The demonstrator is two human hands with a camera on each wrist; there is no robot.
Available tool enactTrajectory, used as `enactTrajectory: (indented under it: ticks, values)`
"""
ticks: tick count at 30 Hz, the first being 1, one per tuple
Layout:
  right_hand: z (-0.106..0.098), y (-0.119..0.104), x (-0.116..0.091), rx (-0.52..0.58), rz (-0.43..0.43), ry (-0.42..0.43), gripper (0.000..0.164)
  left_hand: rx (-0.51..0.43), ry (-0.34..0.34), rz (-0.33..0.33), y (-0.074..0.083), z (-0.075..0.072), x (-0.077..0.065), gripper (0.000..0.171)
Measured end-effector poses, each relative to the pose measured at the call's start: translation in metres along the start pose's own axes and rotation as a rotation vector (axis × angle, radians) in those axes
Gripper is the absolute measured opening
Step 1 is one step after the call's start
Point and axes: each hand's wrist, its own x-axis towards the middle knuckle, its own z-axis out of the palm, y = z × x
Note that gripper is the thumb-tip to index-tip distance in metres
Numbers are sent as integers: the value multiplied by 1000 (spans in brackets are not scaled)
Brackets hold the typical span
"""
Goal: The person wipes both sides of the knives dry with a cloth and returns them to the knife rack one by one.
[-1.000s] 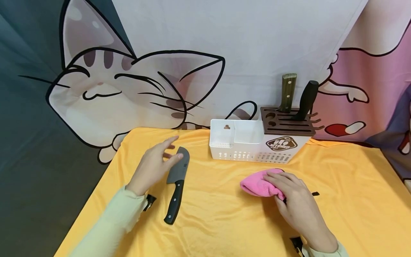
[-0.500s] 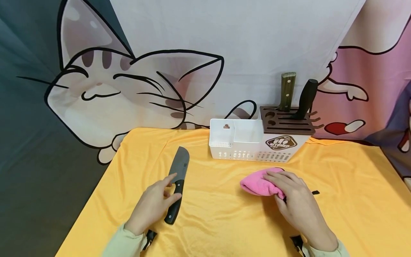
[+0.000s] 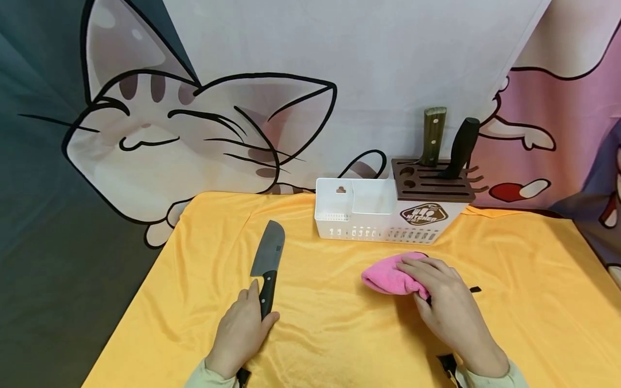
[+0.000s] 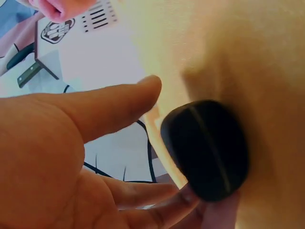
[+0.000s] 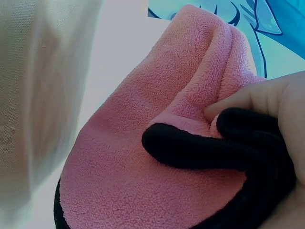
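A kitchen knife (image 3: 269, 253) with a broad grey blade and black handle lies on the yellow cloth, blade pointing away from me. Over its handle is my left hand (image 3: 240, 328), the fingers on the left side and the thumb on the right. In the left wrist view the butt of the knife handle (image 4: 207, 150) faces the camera; the fingertips reach it from below while the thumb stands apart. My right hand (image 3: 451, 307) holds a bunched pink cloth (image 3: 388, 275). Black edging (image 5: 190, 145) on that cloth shows in the right wrist view, folded against the fingers.
A white perforated rack (image 3: 354, 215) stands at the back, with a brown slotted top (image 3: 432, 188) on its right part. Two knives stand in the slots, one with a wooden handle (image 3: 433, 137), one with a black handle (image 3: 463, 148). A cartoon-cat curtain hangs behind.
My left hand has drawn back toward me, from above the blade to around the knife handle. The knife stays where it was. My right hand keeps its hold on the pink cloth.
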Motion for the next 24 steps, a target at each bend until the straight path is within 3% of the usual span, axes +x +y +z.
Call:
enactTrajectory:
  ticks: [12, 24]
  values:
    - [-1, -1, 0, 0, 3, -6, 45, -25, 37, -24, 0, 13, 4, 61]
    - [-2, -2, 0, -9, 16, -13, 48, -161, 31, -82, 4, 8, 9, 57]
